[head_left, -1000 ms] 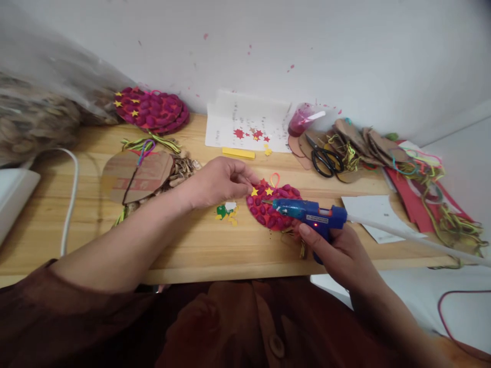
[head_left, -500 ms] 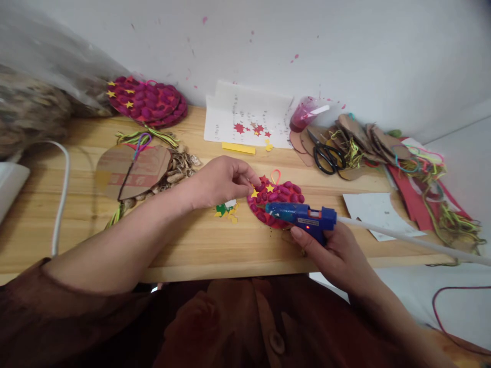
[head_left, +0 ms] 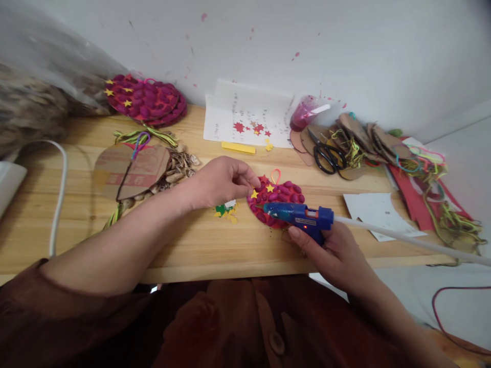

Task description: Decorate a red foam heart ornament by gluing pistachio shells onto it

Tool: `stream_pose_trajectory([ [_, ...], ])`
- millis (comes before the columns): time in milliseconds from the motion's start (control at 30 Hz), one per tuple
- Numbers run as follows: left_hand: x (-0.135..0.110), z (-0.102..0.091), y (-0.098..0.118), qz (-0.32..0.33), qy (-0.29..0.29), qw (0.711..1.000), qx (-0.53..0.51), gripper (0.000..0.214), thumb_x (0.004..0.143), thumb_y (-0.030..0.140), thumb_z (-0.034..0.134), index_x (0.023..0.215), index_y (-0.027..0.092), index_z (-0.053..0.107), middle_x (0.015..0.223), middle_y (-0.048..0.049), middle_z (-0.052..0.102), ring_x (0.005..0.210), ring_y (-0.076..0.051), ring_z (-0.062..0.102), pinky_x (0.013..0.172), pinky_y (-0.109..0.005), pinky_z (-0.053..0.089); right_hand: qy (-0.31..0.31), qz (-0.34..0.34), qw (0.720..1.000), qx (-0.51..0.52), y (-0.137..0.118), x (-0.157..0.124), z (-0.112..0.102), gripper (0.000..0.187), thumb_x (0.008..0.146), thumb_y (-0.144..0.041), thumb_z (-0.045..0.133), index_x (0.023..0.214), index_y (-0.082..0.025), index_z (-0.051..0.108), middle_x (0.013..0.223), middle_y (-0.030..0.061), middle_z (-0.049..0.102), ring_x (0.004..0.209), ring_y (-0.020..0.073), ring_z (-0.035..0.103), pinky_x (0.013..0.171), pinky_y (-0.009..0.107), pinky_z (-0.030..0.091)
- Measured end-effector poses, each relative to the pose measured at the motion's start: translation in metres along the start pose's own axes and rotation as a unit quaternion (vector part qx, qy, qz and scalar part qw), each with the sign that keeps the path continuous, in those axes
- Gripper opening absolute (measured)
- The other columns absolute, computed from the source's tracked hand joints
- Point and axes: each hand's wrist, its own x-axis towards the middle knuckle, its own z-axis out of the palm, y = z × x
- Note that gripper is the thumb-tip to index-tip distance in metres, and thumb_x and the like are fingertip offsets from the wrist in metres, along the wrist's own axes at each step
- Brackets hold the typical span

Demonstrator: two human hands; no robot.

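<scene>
My right hand (head_left: 330, 250) is wrapped round the handle of a blue hot glue gun (head_left: 299, 213), whose small light glows red. Its nozzle points left, over a round magenta craft piece (head_left: 293, 194) covered in bumpy purple pieces, with an orange loop on top. A yellow star (head_left: 270, 188) sits on that piece, and another star (head_left: 254, 193) lies nearer its left edge. At this left edge rests my left hand (head_left: 230, 179), fingers drawn together; whether they grip the disc's rim or something tiny is hidden. Small green and yellow scraps (head_left: 227, 209) lie below it.
Finished-looking purple discs (head_left: 146, 99) are stacked at the back left, near a cardboard disc (head_left: 134, 171) with cords. White paper (head_left: 222, 117) with red stars leans on the wall. Black scissors (head_left: 326, 157), cardboard pieces (head_left: 353, 133) and a cup (head_left: 305, 115) are at right.
The glue gun has shifted very slightly left over the craft piece. My left hand stays at the disc's left edge.
</scene>
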Motion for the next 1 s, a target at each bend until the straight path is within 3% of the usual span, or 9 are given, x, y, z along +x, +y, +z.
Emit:
stream_pose_trajectory([
  [1000,-0.0001,0.0001,-0.0027,0.008,0.001,1.000,0.011,0.015,0.068,0.006,0.074,0.073,0.020,0.078,0.069,-0.0018,0.073,0.062,-0.014,0.062,0.063,-0.026,0.048,-0.011,-0.005,1.000,-0.014,-0.0008,0.0017,-0.0010,0.030,0.097,-0.041,0.061,0.072,-0.026,0.058,0.064,-0.0001,0.057,0.080,0.0244,0.065,0.079,0.037,0.051],
])
